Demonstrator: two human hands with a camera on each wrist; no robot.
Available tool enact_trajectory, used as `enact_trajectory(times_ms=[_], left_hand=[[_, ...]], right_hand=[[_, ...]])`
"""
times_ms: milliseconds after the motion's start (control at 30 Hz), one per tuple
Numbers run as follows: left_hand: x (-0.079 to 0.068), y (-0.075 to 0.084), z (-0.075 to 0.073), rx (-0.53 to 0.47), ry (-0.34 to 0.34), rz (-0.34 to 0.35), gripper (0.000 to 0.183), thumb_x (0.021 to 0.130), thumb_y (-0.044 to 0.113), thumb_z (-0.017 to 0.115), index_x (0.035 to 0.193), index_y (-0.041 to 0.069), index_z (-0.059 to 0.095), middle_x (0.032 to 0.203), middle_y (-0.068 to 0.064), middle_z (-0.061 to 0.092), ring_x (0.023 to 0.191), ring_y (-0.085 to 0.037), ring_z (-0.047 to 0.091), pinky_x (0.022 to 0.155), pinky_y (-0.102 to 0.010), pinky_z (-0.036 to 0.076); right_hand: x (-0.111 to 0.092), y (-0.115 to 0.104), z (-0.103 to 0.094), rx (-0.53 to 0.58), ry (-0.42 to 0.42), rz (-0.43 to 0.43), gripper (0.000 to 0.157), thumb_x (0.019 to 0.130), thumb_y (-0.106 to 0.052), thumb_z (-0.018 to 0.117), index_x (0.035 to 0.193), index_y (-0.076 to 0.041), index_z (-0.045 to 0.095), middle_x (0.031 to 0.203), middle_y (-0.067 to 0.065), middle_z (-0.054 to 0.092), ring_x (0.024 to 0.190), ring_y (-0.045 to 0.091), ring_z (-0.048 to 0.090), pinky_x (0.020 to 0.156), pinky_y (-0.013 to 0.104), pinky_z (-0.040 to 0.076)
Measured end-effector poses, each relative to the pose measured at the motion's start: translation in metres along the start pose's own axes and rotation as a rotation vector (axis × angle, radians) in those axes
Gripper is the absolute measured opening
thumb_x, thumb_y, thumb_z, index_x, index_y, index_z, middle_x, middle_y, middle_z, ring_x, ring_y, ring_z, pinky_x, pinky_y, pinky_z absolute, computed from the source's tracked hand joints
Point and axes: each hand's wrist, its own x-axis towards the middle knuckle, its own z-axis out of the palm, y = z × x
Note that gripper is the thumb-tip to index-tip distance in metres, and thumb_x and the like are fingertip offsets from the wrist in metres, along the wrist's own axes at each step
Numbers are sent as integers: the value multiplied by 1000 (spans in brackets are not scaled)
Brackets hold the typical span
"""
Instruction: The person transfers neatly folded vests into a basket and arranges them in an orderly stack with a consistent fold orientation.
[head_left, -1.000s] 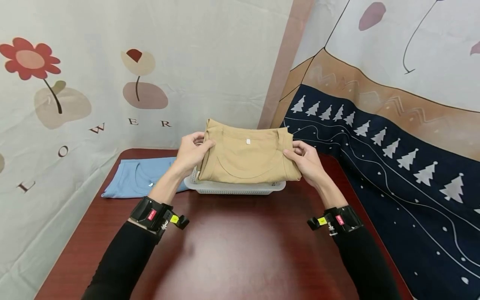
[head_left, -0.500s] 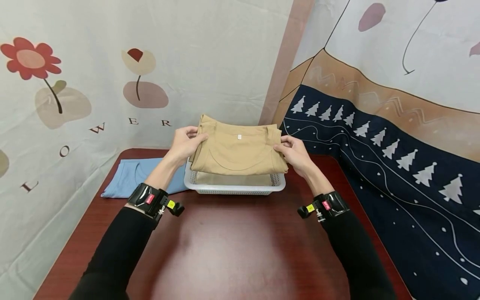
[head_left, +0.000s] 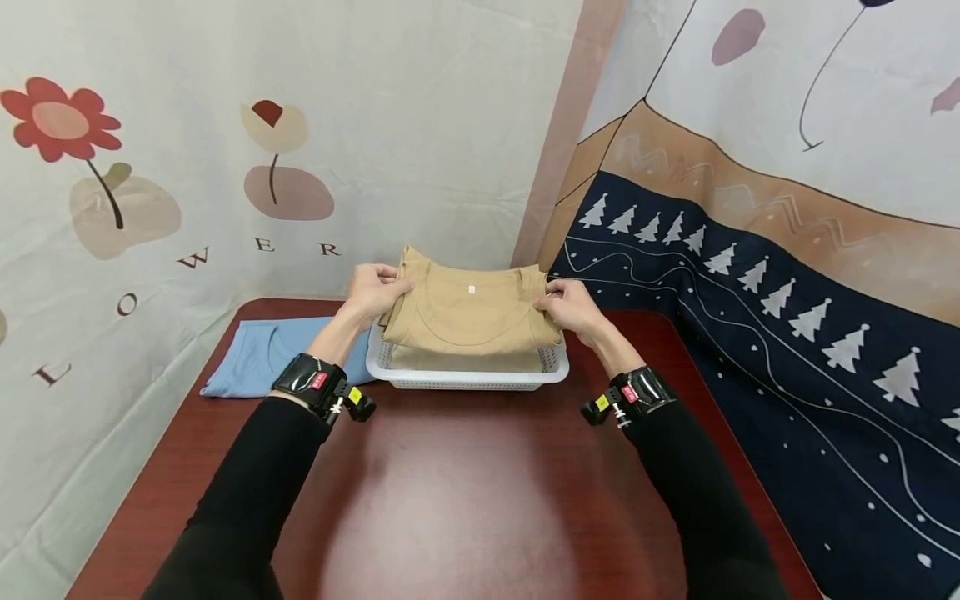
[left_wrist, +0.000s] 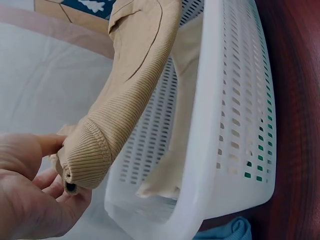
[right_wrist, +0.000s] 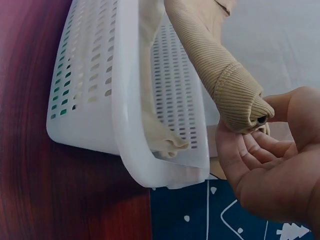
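A folded tan shirt (head_left: 472,308) with a small white neck label spans both hands over a white perforated plastic basket (head_left: 465,382). My left hand (head_left: 372,292) pinches its left side between thumb and fingers; the left wrist view shows the ribbed hem bunched in that grip. On the opposite side my right hand (head_left: 572,305) pinches the other end, its fingers curled under the ribbed edge. Another garment, paler beige (left_wrist: 185,90), lies inside the basket, largely hidden by the tan shirt in the head view. Both wrist views show the tan shirt raised above the basket rim.
A folded light blue shirt (head_left: 262,354) lies left of the basket, partly behind the left forearm. Everything rests on a dark red wooden table (head_left: 457,475). Printed cloth (head_left: 420,125) hangs behind the table, and a navy tree-patterned cloth (head_left: 750,358) borders its right side.
Both hands have carried the tan shirt left and slightly back, then down toward the basket. The paler garment inside shows now at the front; a second ago it was covered.
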Motion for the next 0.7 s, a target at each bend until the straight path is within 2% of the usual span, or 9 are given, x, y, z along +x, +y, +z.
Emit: enact_trajectory(times_ms=[100, 200, 300, 400, 500, 600, 667, 700], left_hand=[[4, -5, 3, 82, 25, -9, 43, 106, 23, 78, 141, -2, 74, 136, -22, 80, 99, -15, 79, 87, -23, 64], [7, -9, 7, 159, 42, -12, 40, 104, 24, 79, 136, 0, 77, 130, -19, 83, 118, -27, 76, 100, -33, 62], [10, -11, 12, 253, 57, 2, 37, 104, 26, 78, 129, -1, 80, 126, -20, 84, 130, -36, 68, 107, -42, 58], [12, -14, 17, 337, 65, 14, 34, 104, 27, 78, 123, -2, 82, 126, -22, 83, 131, -40, 67, 109, -47, 58], [14, -16, 21, 391, 56, 20, 34, 105, 25, 77, 122, -4, 81, 128, -24, 81, 126, -40, 70, 106, -48, 59], [15, -18, 24, 420, 54, 17, 29, 106, 22, 76, 119, -4, 81, 125, -23, 80, 117, -36, 71, 97, -44, 60], [15, -18, 26, 450, 61, 21, 22, 106, 21, 76, 107, -1, 81, 114, -19, 79, 106, -32, 70, 87, -38, 58], [16, -18, 27, 465, 66, 24, 21, 106, 20, 76, 97, 1, 79, 103, -16, 75, 99, -30, 67, 81, -35, 54]], right_hand=[[4, 2, 4, -52, -5, 21, 38, 105, -8, 69, 139, 9, 62, 87, -4, 64, 66, 5, 55, 58, 21, 47], [7, 4, 8, -129, 0, 30, 33, 105, -10, 70, 133, 6, 66, 85, -5, 62, 70, 5, 56, 61, 21, 47], [9, 5, 12, -212, 14, 21, 20, 103, -12, 71, 119, 0, 69, 82, -7, 60, 74, 7, 57, 64, 22, 48], [12, 7, 15, -277, 22, 2, 7, 101, -11, 71, 98, -6, 66, 75, -7, 53, 70, 10, 54, 62, 24, 45], [15, 10, 18, -326, 27, -15, 24, 97, -8, 69, 78, -12, 55, 69, -7, 45, 64, 12, 50, 58, 25, 43], [18, 11, 21, -375, 26, -23, 34, 93, -7, 69, 69, -16, 47, 67, -6, 40, 62, 12, 47, 56, 25, 40], [20, 11, 23, -411, 27, -27, 37, 91, -6, 68, 66, -17, 43, 66, -6, 36, 62, 13, 44, 55, 25, 38], [21, 11, 24, -429, 28, -28, 39, 91, -6, 68, 65, -18, 42, 65, -6, 35, 62, 14, 42, 54, 26, 37]])
